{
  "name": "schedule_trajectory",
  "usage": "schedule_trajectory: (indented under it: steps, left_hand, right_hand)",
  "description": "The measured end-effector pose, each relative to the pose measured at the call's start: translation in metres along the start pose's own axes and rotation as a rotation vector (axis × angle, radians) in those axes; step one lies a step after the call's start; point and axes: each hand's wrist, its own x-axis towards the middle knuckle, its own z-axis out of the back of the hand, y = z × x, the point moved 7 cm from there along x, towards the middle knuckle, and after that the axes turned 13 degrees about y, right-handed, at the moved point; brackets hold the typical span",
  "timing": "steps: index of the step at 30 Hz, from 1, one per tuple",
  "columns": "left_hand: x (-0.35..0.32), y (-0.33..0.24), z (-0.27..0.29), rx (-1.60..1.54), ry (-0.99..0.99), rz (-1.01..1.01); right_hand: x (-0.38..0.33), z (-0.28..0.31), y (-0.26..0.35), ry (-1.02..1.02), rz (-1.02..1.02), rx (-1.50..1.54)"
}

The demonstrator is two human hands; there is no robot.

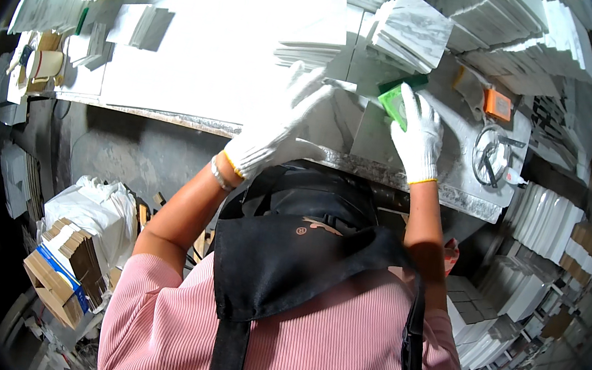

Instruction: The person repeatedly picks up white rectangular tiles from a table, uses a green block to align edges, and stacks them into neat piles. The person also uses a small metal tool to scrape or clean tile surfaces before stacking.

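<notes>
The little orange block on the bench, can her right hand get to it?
Probably yes. The right hand, pressing a green sponge pad, sits close to the orange block, with only bare grey bench top between.

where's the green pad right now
In the head view the green pad is right of centre on the grey stone slab, pressed under the gloved right hand, just below a stack of marble tiles and left of an orange block.

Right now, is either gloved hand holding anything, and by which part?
The right hand grips a green pad by its near edge. The left hand rests flat on a grey-white tile, holding nothing.
</notes>
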Motion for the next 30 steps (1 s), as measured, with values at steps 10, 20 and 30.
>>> schedule_trajectory:
  steps: [10,20,30]
  left_hand:
    - [0.014,0.016,-0.033,-0.074,0.014,-0.072]
    - [0.016,0.017,-0.032,-0.101,0.001,-0.081]
    - [0.014,0.021,-0.038,-0.181,-0.042,-0.113]
  right_hand:
    - [-0.072,-0.033,0.059,0.159,-0.155,1.857]
    - [-0.029,-0.046,0.061,0.061,-0.053,1.661]
    - [-0.011,-0.032,0.061,-0.042,0.068,1.584]
